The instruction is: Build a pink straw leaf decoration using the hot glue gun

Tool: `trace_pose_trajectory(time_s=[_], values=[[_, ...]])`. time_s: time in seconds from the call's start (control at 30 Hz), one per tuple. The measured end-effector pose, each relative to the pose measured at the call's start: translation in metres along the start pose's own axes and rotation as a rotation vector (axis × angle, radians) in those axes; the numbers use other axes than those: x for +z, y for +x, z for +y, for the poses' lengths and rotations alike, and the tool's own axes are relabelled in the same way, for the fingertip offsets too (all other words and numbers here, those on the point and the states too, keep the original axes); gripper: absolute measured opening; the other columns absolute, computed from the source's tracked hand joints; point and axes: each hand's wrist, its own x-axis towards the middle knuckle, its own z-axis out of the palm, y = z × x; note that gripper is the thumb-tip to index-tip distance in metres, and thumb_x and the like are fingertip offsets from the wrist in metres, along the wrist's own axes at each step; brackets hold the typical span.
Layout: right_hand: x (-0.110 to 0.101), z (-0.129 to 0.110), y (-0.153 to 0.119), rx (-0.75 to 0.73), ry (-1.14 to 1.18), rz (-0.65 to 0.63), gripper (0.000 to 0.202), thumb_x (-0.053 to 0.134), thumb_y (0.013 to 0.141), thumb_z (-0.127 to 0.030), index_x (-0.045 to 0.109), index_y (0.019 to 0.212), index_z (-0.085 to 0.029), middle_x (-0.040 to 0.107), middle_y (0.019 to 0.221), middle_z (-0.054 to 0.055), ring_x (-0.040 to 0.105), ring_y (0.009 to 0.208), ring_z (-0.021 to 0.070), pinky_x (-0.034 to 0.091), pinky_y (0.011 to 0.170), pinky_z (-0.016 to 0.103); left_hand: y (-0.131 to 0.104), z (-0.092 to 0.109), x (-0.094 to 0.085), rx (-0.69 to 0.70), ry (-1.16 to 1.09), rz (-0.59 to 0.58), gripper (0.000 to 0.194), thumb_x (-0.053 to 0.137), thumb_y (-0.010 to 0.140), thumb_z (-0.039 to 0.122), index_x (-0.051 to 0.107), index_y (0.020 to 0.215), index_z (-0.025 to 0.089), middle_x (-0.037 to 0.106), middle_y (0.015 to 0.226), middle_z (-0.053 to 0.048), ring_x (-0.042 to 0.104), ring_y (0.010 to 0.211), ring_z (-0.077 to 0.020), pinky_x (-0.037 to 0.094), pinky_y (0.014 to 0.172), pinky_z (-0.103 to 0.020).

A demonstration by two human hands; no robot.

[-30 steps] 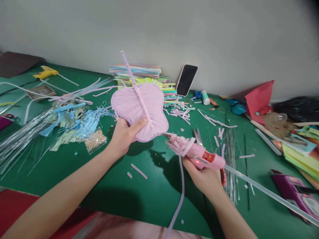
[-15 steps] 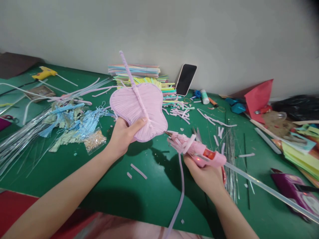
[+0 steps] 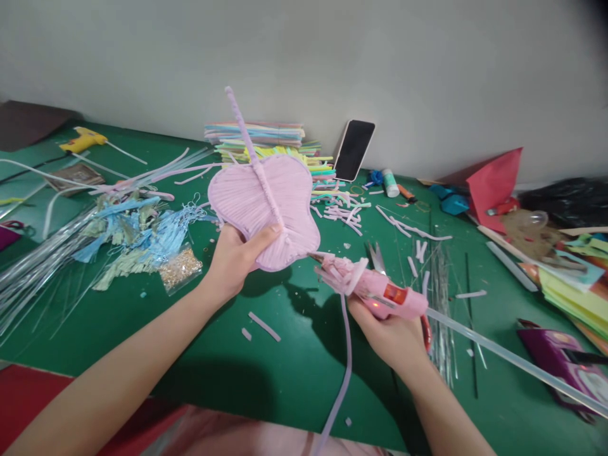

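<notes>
My left hand grips a lilac hand fan by its lobed edge, thumb on the face and fingers behind. The fan's wrapped stick points up and away. In my right hand is a pink hot glue gun, its small light glowing orange and a long clear glue stick out of its back. The nozzle tip is at the fan's lower right edge; whether it touches I cannot tell. A lilac strip hangs below the gun. Partly behind the gun lie red-handled scissors.
On the green table a phone leans against the wall near piled coloured strips. Blue tassels and a bag of gold beads lie left. A yellow glue gun rests far left, a purple pouch right.
The glue gun's tip has slid slightly left along the fan's lower edge. The fan's stick has tipped a little up and to the left.
</notes>
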Motion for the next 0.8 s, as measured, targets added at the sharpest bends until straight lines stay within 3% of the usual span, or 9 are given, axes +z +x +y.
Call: trace_pose_trajectory(time_s=[0.13, 0.8], values=[[0.0007, 0.0024, -0.0011, 0.012, 0.007, 0.024, 0.018, 0.053, 0.072, -0.033, 0.044, 0.059, -0.024, 0.048, 0.055, -0.004, 0.043, 0.047, 0.0125, 0.038, 0.048, 0.025, -0.0004, 0.0022, 0.0007, -0.023, -0.115, -0.003, 0.032, 0.080, 0.063, 0.036, 0.069, 0.086, 0.016, 0.071, 0.085, -0.005, 0.066, 0.084, -0.0246, 0.054, 0.069, -0.030], [0.0015, 0.0039, 0.0007, 0.056, 0.014, 0.071, 0.020, 0.052, 0.070, -0.033, 0.040, 0.056, -0.025, 0.047, 0.052, -0.004, 0.043, 0.047, 0.0132, 0.038, 0.048, 0.026, 0.0000, 0.0012, -0.0001, -0.006, 0.036, 0.014, 0.035, 0.075, 0.067, 0.045, 0.068, 0.087, 0.016, 0.070, 0.074, -0.006, 0.067, 0.088, -0.0297, 0.055, 0.070, -0.034]])
